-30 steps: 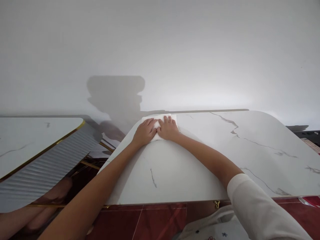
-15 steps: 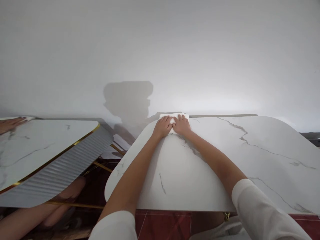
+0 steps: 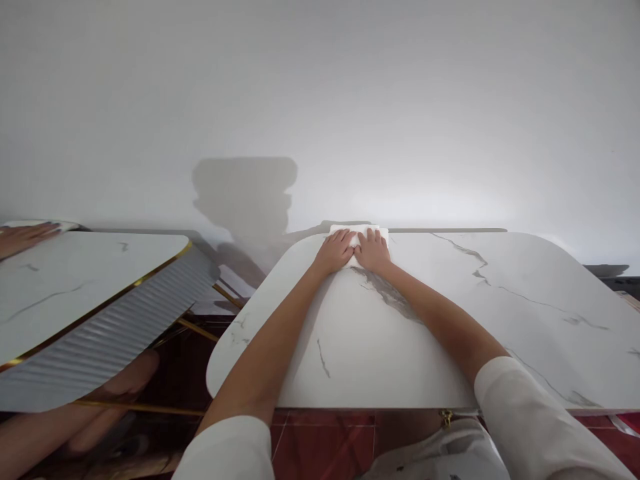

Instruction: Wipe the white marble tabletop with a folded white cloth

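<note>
A folded white cloth (image 3: 354, 261) lies at the far edge of the white marble-patterned tabletop (image 3: 450, 353), close to the wall. My left hand (image 3: 336, 251) rests flat on the cloth's left part, its fingers spread and pointing toward the wall. Beside it, my right hand (image 3: 373, 249) presses on the right part with fingers apart. The thumbs meet near the cloth's middle. Both palms cover much of the cloth, and neither hand is wrapped around it.
To the left stands a second marble-patterned table (image 3: 115, 260) with gold trim and a ribbed grey side. Another person's hand (image 3: 30, 237) lies on a white cloth there. Behind both tables rises a pale wall (image 3: 400, 120). Dark red floor tiles (image 3: 325, 440) show below.
Both hands and the cloth under them have slid a little to the right along the table's far edge. The view has shifted slightly; the tables appear farther left.
</note>
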`<action>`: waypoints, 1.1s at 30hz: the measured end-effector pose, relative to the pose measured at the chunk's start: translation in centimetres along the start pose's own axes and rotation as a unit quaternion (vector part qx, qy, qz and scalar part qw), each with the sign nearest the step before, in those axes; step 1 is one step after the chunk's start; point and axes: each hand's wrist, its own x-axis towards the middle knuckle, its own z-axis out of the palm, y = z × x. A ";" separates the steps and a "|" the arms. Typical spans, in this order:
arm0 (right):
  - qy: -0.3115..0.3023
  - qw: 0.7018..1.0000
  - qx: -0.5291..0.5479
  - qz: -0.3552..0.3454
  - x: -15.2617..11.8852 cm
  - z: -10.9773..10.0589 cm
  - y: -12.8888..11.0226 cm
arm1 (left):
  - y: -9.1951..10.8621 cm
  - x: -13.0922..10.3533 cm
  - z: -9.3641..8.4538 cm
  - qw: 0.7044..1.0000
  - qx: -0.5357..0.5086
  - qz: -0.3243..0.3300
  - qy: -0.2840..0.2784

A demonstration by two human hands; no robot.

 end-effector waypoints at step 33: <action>0.013 0.991 0.030 -0.129 -16.4 -2.8 -5.1 | 7.0 -16.0 -7.2 1.000 -0.010 0.008 -0.019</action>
